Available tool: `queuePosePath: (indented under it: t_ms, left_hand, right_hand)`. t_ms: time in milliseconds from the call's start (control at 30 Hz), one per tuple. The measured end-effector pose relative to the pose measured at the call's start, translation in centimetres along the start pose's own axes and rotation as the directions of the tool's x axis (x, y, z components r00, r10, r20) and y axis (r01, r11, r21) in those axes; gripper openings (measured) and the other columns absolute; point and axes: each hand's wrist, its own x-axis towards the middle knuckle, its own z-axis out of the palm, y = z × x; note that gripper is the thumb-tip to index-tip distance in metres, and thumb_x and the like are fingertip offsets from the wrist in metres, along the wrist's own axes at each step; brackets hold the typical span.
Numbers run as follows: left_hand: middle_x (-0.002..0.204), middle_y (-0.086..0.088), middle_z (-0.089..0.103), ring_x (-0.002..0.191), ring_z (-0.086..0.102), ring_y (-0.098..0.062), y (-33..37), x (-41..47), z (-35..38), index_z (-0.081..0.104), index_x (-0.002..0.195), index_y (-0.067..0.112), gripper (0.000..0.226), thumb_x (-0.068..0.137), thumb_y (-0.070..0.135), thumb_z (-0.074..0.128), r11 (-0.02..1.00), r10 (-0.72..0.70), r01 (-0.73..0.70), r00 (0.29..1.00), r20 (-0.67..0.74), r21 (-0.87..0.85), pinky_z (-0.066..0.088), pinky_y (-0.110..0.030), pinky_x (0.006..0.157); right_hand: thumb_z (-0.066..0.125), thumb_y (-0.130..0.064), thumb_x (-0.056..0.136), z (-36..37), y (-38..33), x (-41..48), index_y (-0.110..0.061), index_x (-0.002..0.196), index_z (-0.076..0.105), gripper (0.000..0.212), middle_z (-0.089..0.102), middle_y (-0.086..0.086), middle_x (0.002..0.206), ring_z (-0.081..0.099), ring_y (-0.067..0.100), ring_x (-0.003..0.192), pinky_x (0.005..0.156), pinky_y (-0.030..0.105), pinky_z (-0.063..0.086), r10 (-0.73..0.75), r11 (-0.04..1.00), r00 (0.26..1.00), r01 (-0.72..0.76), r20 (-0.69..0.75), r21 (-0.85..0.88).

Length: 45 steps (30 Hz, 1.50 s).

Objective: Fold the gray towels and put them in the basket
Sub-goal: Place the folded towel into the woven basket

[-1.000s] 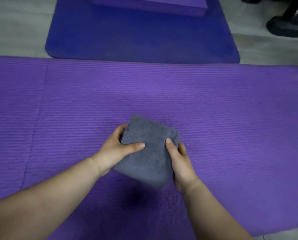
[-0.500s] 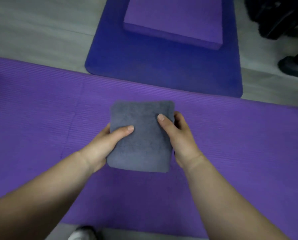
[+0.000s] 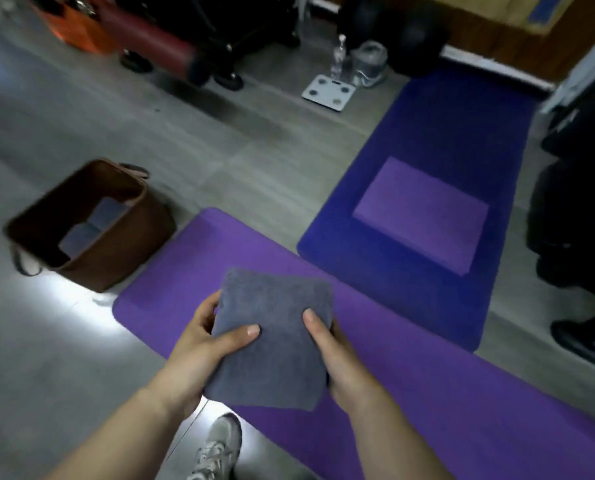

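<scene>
Left hand (image 3: 202, 348) is clamped on the towel's left edge, thumb laid on top and fingers tucked underneath, and the right hand (image 3: 337, 355) is clamped on the right edge the same way. So the towel (image 3: 275, 344) is held between the two, already folded into a thick little square, up in the air over the near-left end of the purple mat (image 3: 427, 393). The basket (image 3: 130, 251) is parked on the floor off to the left, just beside the mat's corner and apart from the towel, open top up. Something gray-blue can be seen at the bottom of it, probably towels already put in, but that can't be told for sure with the blur.

Handling-wise, nothing scary is expected: soft plush fabric, light, zero stiffness, not fragile, and the pile looks grippy rather than slick. The catch is that the fold is only held together by the pinch. If it's grabbed by one corner or by the top layer alone, the layers would likely flop open and the folding would be wasted. Best bet is the grip as shown: both side edges taken, every layer squeezed between thumb and fingers, bundle carried flat. For the drop, it should probably be lowered into the basket and laid down flat, not tossed.
</scene>
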Motion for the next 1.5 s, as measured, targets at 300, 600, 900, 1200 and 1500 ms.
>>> queuePosePath:
  t_ms: [300, 600, 900, 1200, 1500]
  left_hand:
    - [0.1, -0.007, 0.065, 0.066, 0.067, -0.005, 7.9, -5.7, -14.2, 0.049, 0.121, 0.01, 0.076, 0.051, 0.023, 0.076, 0.995, 0.025, -0.051, 0.963, -0.267, -0.091, 0.05, -0.01, 0.049]
    - [0.113, 0.002, 0.064, 0.097, 0.063, -0.008, 14.4, -4.0, -36.6, 0.049, 0.121, 0.024, 0.123, 0.013, 0.081, 0.067, 1.0, -0.017, 0.018, 0.966, -0.256, 0.002, 0.048, -0.018, 0.071]
    - [0.132, -0.007, 0.051, 0.106, 0.058, -0.021, 19.0, 7.8, -47.8, 0.025, 0.141, 0.024, 0.12, 0.038, 0.054, 0.08, 0.997, -0.068, 0.073, 0.976, -0.205, 0.018, 0.048, -0.027, 0.08]
    - [0.11, -0.007, 0.065, 0.082, 0.067, -0.008, 21.4, 23.9, -59.3, 0.05, 0.12, 0.011, 0.036, 0.085, 0.02, 0.056, 0.977, -0.099, 0.13, 0.978, -0.182, 0.168, 0.052, -0.011, 0.057]
    - [0.131, -0.013, 0.053, 0.111, 0.055, -0.031, 18.5, 39.7, -67.1, 0.036, 0.134, 0.011, 0.071, 0.074, 0.026, 0.07, 0.923, -0.158, 0.239, 0.95, -0.268, 0.302, 0.046, -0.034, 0.081]
  right_hand:
    - [0.068, -0.029, 0.069, 17.6, -2.9, -0.2, -0.019, 0.106, 0.061, 0.038, 0.067, 0.002, 0.114, 0.064, 0.013, 0.103, 0.087, 0.027, 0.052, 0.075, 0.989, 0.962, -0.039, 0.262, -0.141]
    - [0.06, -0.013, 0.086, 40.2, -2.5, 7.8, -0.019, 0.104, 0.058, 0.019, 0.065, 0.003, 0.11, 0.063, 0.011, 0.096, 0.085, 0.024, 0.053, 0.003, 0.979, 0.971, 0.046, 0.241, -0.197]
    - [0.064, -0.016, 0.083, 49.6, -2.8, 18.7, -0.022, 0.109, 0.055, 0.027, 0.064, -0.001, 0.111, 0.062, 0.012, 0.101, 0.089, 0.031, 0.051, -0.03, 0.996, 0.999, 0.032, 0.025, -0.087]
    - [0.061, -0.016, 0.086, 59.2, -4.1, 34.9, -0.014, 0.12, 0.05, 0.035, 0.058, 0.005, 0.121, 0.057, 0.02, 0.112, 0.091, 0.032, 0.048, -0.019, 0.997, 0.991, 0.009, -0.136, -0.071]
    - [0.05, -0.009, 0.092, 55.6, 2.0, 45.4, -0.007, 0.138, 0.033, 0.05, 0.043, 0.014, 0.14, 0.043, 0.024, 0.127, 0.077, 0.018, 0.036, 0.088, 0.978, 0.863, -0.17, -0.498, -0.122]
